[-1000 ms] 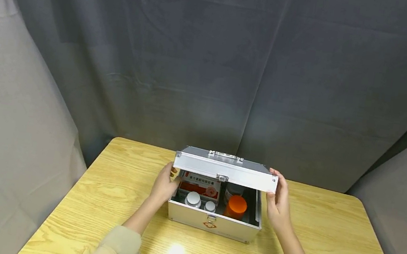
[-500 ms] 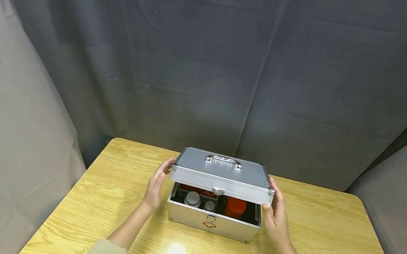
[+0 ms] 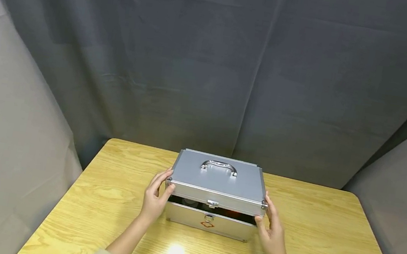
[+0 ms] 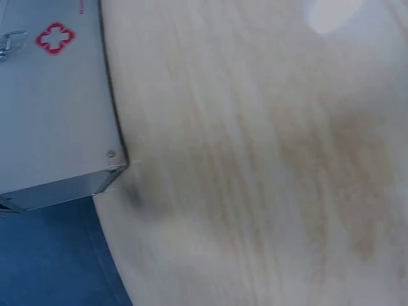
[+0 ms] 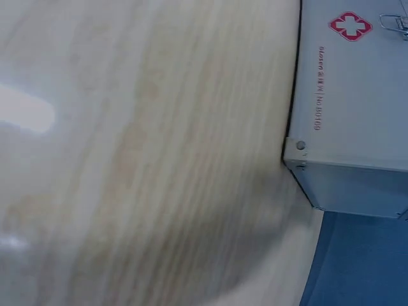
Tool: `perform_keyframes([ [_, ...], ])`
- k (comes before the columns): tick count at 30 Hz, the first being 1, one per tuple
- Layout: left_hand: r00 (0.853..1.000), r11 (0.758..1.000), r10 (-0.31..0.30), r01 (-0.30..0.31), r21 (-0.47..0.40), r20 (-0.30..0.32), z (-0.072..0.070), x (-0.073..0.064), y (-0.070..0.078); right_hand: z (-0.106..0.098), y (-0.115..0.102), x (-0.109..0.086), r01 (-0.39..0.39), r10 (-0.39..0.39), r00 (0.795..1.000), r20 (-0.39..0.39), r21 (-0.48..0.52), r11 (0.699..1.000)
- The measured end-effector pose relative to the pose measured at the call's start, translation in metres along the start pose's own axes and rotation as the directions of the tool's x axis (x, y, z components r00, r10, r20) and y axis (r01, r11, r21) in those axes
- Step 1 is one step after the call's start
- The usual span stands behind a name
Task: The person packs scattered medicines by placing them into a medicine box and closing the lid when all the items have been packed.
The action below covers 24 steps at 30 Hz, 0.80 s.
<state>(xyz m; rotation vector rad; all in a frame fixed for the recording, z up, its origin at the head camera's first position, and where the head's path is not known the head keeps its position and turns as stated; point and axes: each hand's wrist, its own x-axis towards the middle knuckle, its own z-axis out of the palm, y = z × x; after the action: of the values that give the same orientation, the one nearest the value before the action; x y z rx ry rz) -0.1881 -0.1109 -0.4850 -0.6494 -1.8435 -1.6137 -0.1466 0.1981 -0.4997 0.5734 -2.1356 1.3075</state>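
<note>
A silver first-aid box [image 3: 225, 230] with a red cross emblem stands on the table. Its lid [image 3: 195, 178] is mostly lowered, leaving a dark gap along the front. Inside the gap, parts of a white bottle cap [image 3: 190, 203] and something orange-red [image 3: 231, 214] show dimly. My left hand [image 3: 155, 199] holds the lid's left front corner, thumb at the front and fingers along the side. At the right front corner, my right hand [image 3: 272, 231] grips the lid the same way. Both wrist views catch the box's lower front corners, without the hands.
The wooden table [image 3: 108, 183] carries the box near its back edge. Behind hangs a dark grey curtain [image 3: 179, 75], with lighter cloth [image 3: 4, 114] at the left. A metal handle [image 3: 219, 166] stands up on the lid, and a front latch [image 3: 209, 218] sits on the box.
The lid has swung down toward the front, covering most of the box's contents. Both hands have moved with it; the left hand came out from beside the box's opening to the lid's corner.
</note>
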Motion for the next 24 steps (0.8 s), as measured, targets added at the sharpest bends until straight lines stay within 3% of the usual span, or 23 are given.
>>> perform_keyframes([
  [6, 0.996, 0.992, 0.086, -0.087, 0.089, 0.013, -0.002, -0.016, -0.008, 0.004, 0.014, -0.014, 0.057, -0.058, 0.998, -0.029, -0.047, 0.997],
  [11, 0.994, 0.983, 0.1, -0.104, 0.152, 0.033, -0.003, -0.031, -0.03, 0.005, 0.031, -0.024, 0.042, -0.047, 0.997, -0.056, -0.089, 0.995],
  [15, 0.995, 0.981, 0.083, -0.09, 0.169, 0.049, -0.005, -0.039, -0.043, 0.005, 0.035, -0.024, 0.086, -0.092, 0.995, -0.05, -0.098, 0.991],
  [22, 0.992, 0.971, 0.108, -0.12, 0.205, 0.066, -0.002, -0.03, -0.012, 0.003, 0.035, -0.027, 0.109, -0.112, 0.994, -0.019, -0.122, 0.987],
  [24, 0.993, 0.971, 0.102, -0.114, 0.208, 0.066, -0.001, -0.031, -0.012, 0.003, 0.037, -0.027, 0.133, -0.137, 0.99, -0.023, -0.127, 0.983],
])
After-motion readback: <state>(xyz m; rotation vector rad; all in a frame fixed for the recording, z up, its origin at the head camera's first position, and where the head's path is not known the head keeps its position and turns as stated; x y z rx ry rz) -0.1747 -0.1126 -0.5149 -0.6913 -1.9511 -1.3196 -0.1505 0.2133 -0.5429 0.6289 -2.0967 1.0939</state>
